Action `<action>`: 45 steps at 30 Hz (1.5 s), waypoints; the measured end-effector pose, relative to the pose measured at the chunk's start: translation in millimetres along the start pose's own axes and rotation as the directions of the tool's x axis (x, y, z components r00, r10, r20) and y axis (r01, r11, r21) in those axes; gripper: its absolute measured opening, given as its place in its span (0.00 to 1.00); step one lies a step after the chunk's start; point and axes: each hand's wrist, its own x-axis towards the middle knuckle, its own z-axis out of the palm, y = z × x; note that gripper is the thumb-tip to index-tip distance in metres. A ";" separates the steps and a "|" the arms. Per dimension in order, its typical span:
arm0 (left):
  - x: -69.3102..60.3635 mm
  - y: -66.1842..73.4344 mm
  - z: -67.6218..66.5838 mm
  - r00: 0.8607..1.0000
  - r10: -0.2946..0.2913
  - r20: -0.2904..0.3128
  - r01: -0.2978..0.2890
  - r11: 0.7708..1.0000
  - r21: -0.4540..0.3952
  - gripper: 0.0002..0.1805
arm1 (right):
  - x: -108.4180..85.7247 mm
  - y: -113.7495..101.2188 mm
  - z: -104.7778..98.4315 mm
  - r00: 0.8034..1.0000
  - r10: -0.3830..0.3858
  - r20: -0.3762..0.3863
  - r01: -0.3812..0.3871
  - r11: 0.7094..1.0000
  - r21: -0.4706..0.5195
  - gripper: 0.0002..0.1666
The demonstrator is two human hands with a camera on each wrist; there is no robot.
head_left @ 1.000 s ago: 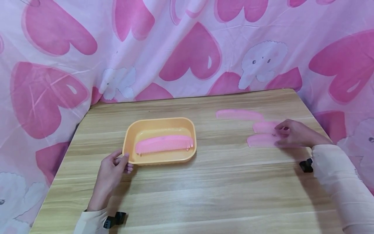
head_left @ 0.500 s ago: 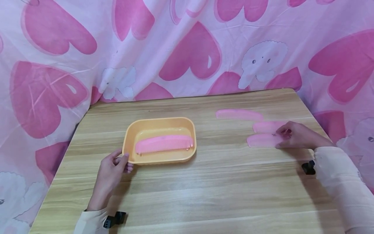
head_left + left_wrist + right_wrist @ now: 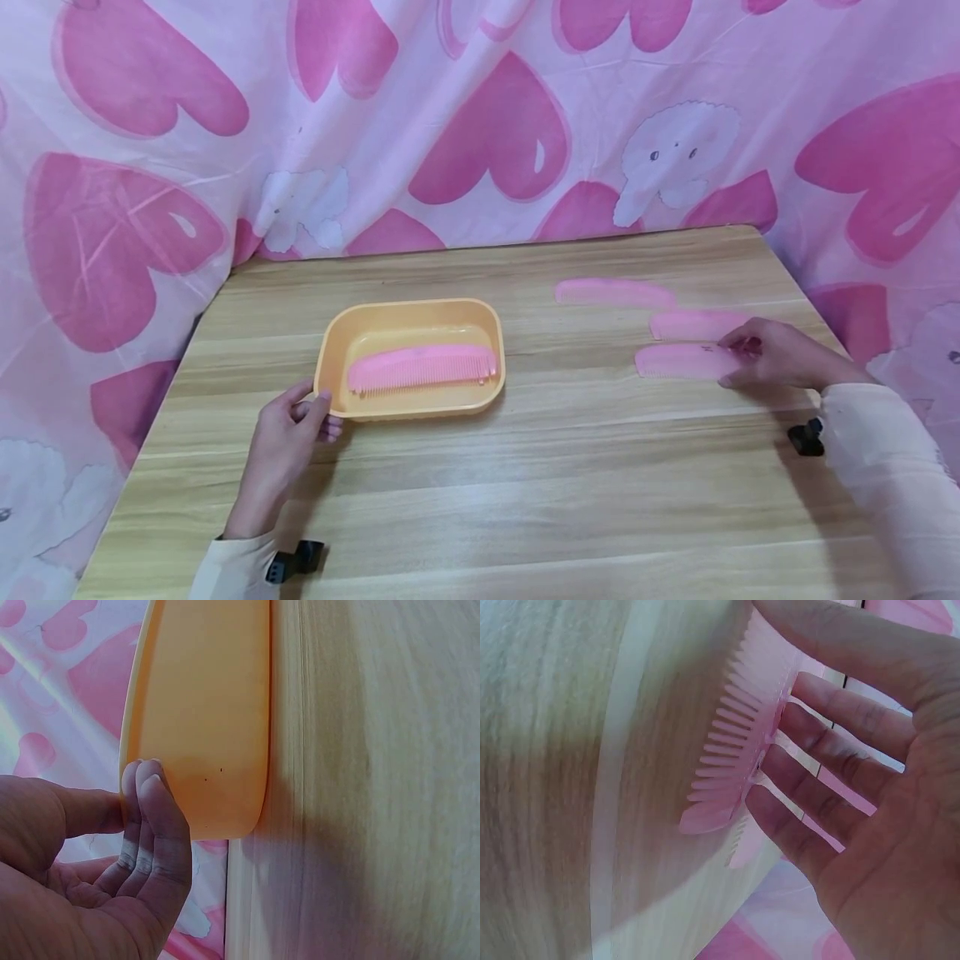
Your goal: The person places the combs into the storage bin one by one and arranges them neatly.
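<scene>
While straddled at one end by the right grip (image 3: 786, 356), stretched leftward from it

Nearest of three on the pale wood-grain tabletop (image 3: 540, 483): thin, curved-backed comb of translucent pink plastic (image 3: 678, 361), long axis running left to right, spine far, teeth near. Fingertips at the spine, thumb by the tooth edge; pinched or merely flanked, impossible to tell. Right grip much nearer; left grip (image 3: 281, 433) well apart, pinching the corner rim of a rounded-rectangular orange plastic tray (image 3: 412, 316).

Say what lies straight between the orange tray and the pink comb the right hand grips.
Just bare wood-grain tabletop lies between the orange tray and that pink comb, as the head view shows.
</scene>
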 end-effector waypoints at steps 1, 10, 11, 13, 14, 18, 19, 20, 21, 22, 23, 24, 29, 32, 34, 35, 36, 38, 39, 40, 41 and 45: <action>0.1 0.6 0.1 1.000 -0.007 0.001 0.007 1.000 0.000 0.29 | -1.0 0.7 0.2 1.000 -0.009 -0.002 0.009 1.000 -0.005 0.38; 0.2 -0.3 -1.5 1.000 0.013 0.004 -0.013 1.000 -0.025 0.28 | -7.9 2.8 4.4 0.996 -0.075 -0.047 0.077 0.997 0.032 0.32; 0.0 -0.2 -1.5 1.000 0.014 0.004 -0.014 1.000 -0.027 0.28 | -8.3 2.6 4.9 0.996 -0.071 -0.047 0.073 0.996 0.042 0.31; -0.1 0.0 -1.5 1.000 0.012 0.005 -0.012 1.000 -0.025 0.28 | -9.1 1.8 5.0 0.997 -0.067 -0.037 0.069 0.996 0.060 0.31; -0.1 0.2 -1.4 1.000 0.010 0.006 -0.010 1.000 -0.024 0.28 | -9.5 1.4 4.9 0.998 -0.053 -0.029 0.055 0.996 0.066 0.31; -0.4 0.3 -0.7 1.000 0.011 0.009 -0.011 1.000 -0.019 0.28 | -11.6 1.0 3.6 1.000 -0.024 0.000 0.024 0.997 0.072 0.33; -0.3 0.4 -0.7 1.000 0.012 0.007 -0.012 1.000 -0.017 0.28 | -12.2 1.2 3.6 1.000 -0.031 -0.002 0.031 0.997 0.074 0.33; -0.3 0.3 -0.6 1.000 0.013 0.005 -0.013 1.000 -0.014 0.28 | -12.7 1.5 3.8 0.999 -0.041 -0.010 0.041 0.996 0.074 0.32; -0.2 0.3 -0.6 1.000 0.014 0.003 -0.014 1.000 -0.011 0.28 | -13.2 1.8 4.2 0.998 -0.059 -0.020 0.061 0.995 0.077 0.31; 0.1 -0.1 -0.6 1.000 0.016 0.001 -0.016 1.000 -0.009 0.28 | -13.6 2.0 4.8 0.997 -0.076 -0.030 0.079 0.994 0.082 0.30; 0.1 -0.3 -0.6 1.000 0.018 0.000 -0.018 1.000 -0.006 0.28 | -13.9 1.8 5.5 0.995 -0.093 -0.038 0.096 0.992 0.081 0.29; 0.2 -0.4 -0.7 1.000 0.016 -0.002 -0.016 1.000 -0.003 0.29 | -14.0 2.0 5.9 0.994 -0.102 -0.045 0.106 0.991 0.081 0.29; -0.4 -0.9 -0.8 1.000 0.022 0.005 -0.022 1.000 -0.017 0.28 | -14.3 2.6 6.9 0.997 -0.081 -0.017 0.082 0.994 0.070 0.31; -0.5 -0.9 -0.9 1.000 0.030 0.009 -0.029 0.999 -0.028 0.27 | -16.1 3.2 7.1 0.997 -0.079 -0.015 0.080 0.994 0.075 0.32; -0.4 -0.7 -1.0 0.999 0.036 0.006 -0.035 0.999 -0.032 0.26 | -17.7 3.1 7.7 0.995 -0.093 -0.022 0.095 0.992 0.084 0.31; -0.4 -0.6 -1.1 0.999 0.040 0.004 -0.040 0.999 -0.033 0.26 | -18.2 3.1 7.9 0.994 -0.102 -0.028 0.104 0.991 0.087 0.30; -0.4 -0.6 -1.2 0.999 0.044 0.002 -0.044 0.999 -0.033 0.26 | -18.5 3.3 8.3 0.994 -0.105 -0.034 0.108 0.990 0.089 0.29; -0.3 -0.6 -1.2 0.999 0.049 0.001 -0.049 0.998 -0.034 0.26 | -19.0 3.3 8.6 0.993 -0.108 -0.036 0.111 0.990 0.090 0.29; -0.3 -0.7 -1.2 0.999 0.050 0.002 -0.050 0.998 -0.033 0.26 | -19.1 3.2 8.8 0.994 -0.104 -0.033 0.107 0.990 0.089 0.29; -0.3 -0.8 -1.1 0.999 0.049 0.003 -0.049 0.998 -0.030 0.27 | -19.3 3.1 8.8 0.994 -0.100 -0.032 0.102 0.991 0.087 0.29; -0.3 -0.9 -1.0 0.999 0.047 0.004 -0.046 0.999 -0.027 0.27 | -19.5 2.9 8.7 0.995 -0.095 -0.030 0.097 0.991 0.087 0.29; -0.2 -0.4 -0.9 1.000 0.030 0.000 -0.030 0.999 -0.022 0.28 | -18.7 1.0 8.3 0.995 -0.098 -0.027 0.100 0.991 0.090 0.29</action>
